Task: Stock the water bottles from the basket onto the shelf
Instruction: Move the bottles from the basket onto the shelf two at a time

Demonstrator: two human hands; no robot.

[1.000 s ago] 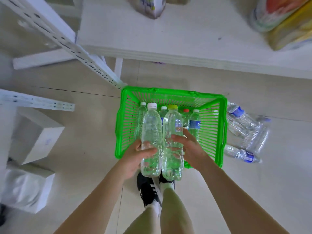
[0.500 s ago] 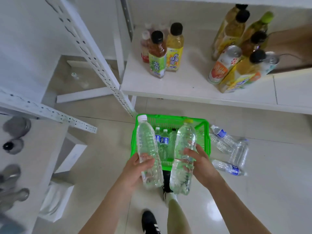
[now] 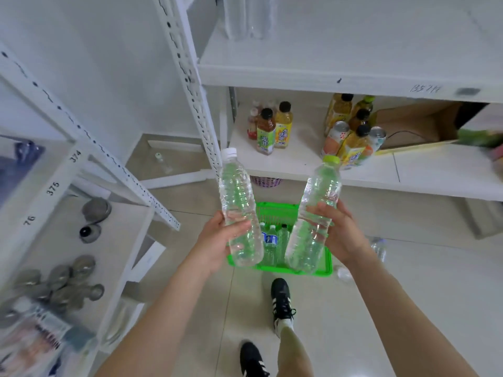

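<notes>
My left hand (image 3: 217,240) grips a clear water bottle with a white cap (image 3: 237,202) by its lower half. My right hand (image 3: 340,232) grips a clear water bottle with a green cap (image 3: 317,210), tilted to the right. Both bottles are held in the air above the green basket (image 3: 325,269) on the floor, where a few smaller bottles with blue labels (image 3: 270,242) still stand. The white upper shelf (image 3: 340,58) is ahead, with clear bottles (image 3: 246,14) standing at its back left.
The lower shelf (image 3: 408,170) carries tea bottles (image 3: 265,131), cans (image 3: 339,137) and a cardboard box (image 3: 416,126). A slotted white upright (image 3: 190,85) stands left of the shelves. Metal items (image 3: 92,213) sit on a left shelf. A loose bottle (image 3: 379,247) lies on the floor.
Both hands have lifted the two bottles out of the basket and raised them. My view has tilted up, so the upper shelf has come into sight.
</notes>
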